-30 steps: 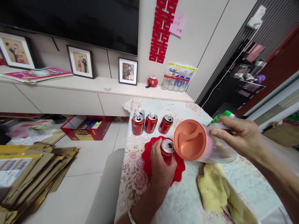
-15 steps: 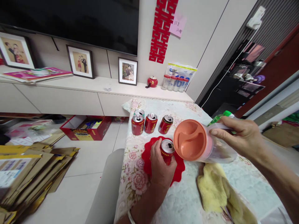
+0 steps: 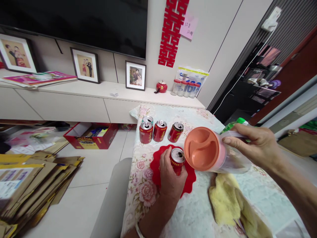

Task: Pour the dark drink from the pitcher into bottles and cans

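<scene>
My left hand is wrapped round an opened red can, which stands upright on a red scalloped mat. In my right hand is the handle of a clear pitcher with an orange lid. The pitcher lies tilted on its side in the air, its lid edge close beside the can's top. Whether liquid flows between them cannot be made out. Behind the mat stand three more red cans and, partly hidden, a teal can.
A yellow cloth lies on the flowered tablecloth below the pitcher. A green-capped bottle is behind my right hand. Picture frames and lidded jars line the low cabinet. Flattened cardboard is on the floor at left.
</scene>
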The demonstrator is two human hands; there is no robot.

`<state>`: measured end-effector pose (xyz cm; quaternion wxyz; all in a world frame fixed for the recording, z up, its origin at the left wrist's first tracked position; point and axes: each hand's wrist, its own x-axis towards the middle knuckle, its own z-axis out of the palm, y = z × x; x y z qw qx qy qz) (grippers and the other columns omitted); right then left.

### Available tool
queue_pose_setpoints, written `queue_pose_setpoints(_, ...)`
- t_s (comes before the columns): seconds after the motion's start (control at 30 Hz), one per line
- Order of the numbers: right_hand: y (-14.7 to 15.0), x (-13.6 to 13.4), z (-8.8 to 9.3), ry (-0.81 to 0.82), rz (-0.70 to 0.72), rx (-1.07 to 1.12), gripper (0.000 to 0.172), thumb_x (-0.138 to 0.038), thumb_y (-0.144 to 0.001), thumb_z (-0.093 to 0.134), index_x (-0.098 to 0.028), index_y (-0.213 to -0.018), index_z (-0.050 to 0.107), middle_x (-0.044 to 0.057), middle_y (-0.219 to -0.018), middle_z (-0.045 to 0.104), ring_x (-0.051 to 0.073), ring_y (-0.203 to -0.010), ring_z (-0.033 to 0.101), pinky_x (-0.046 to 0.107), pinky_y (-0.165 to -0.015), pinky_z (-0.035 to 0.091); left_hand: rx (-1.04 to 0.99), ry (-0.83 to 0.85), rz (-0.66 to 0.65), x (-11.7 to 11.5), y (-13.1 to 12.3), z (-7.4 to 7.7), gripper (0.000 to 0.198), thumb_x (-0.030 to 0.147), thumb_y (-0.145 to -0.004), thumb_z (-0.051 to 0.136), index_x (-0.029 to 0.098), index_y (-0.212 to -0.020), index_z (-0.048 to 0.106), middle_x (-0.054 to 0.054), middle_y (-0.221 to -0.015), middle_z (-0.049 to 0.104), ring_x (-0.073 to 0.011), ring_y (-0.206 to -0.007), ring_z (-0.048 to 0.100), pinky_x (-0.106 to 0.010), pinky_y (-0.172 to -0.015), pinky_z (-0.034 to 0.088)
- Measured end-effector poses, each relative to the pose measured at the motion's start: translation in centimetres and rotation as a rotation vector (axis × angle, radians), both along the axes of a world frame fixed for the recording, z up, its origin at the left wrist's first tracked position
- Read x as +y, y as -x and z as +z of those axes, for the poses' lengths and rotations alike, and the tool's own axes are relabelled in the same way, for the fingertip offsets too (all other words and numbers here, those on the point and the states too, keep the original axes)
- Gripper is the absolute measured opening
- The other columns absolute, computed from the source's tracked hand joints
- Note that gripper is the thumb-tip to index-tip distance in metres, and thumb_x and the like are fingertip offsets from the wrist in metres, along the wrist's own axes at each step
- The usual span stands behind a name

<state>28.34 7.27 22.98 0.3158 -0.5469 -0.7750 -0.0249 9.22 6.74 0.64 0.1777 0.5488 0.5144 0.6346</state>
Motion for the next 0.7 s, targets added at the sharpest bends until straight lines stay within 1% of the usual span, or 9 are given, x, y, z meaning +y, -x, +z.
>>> queue_pose_setpoints(0.13,0.15,-0.02,0.04,0.006,-0.007,0.007,0.063,-0.079,-0.086,0.068,-0.025,-0.058,0.053,-0.003,-0.051,0.035,0.013,-0.049,0.032,0.029,-0.044,0.026,0.004,-0.002,-0.005,-0.01,0.00,-0.02,0.071,0.007,-0.078,0.068,0.020,-0.147,0.053,-0.018,-0.133,0.068,-0.0378,-0.127,0.068,-0.061,-0.107,0.060)
queue_pose_setpoints(0.3,0.29,-0.01,0.07,0.013,-0.016,0.020,0.065,-0.083,-0.083,0.068,-0.025,-0.058,0.053,-0.003,-0.051,0.035,0.013,-0.049,0.031,0.029,-0.044,0.025,-0.015,0.004,-0.004,0.06,-0.03,-0.22,0.074,0.007,-0.076,0.069,0.022,-0.147,0.054,-0.017,-0.134,0.068,-0.0370,-0.129,0.067,-0.059,-0.110,0.058)
queue_pose_setpoints(0.47,0.35,-0.15,0.21,0.018,-0.022,0.017,0.065,-0.084,-0.082,0.068,-0.026,-0.058,0.055,-0.002,-0.051,0.038,0.013,-0.049,0.033,0.030,-0.044,0.026,-0.017,0.010,-0.009,0.05,0.00,-0.23,0.075,0.007,-0.077,0.069,0.022,-0.148,0.054,-0.017,-0.135,0.068,-0.0374,-0.130,0.067,-0.059,-0.111,0.058)
queue_pose_setpoints(0.7,0.39,-0.10,0.28,-0.001,-0.003,0.011,0.064,-0.081,-0.084,0.069,-0.026,-0.058,0.052,-0.003,-0.051,0.033,0.013,-0.049,0.030,0.029,-0.044,0.024,-0.001,-0.001,-0.002,-0.02,0.01,-0.11,0.072,0.007,-0.078,0.068,0.020,-0.148,0.053,-0.018,-0.134,0.068,-0.0383,-0.129,0.067,-0.061,-0.109,0.059)
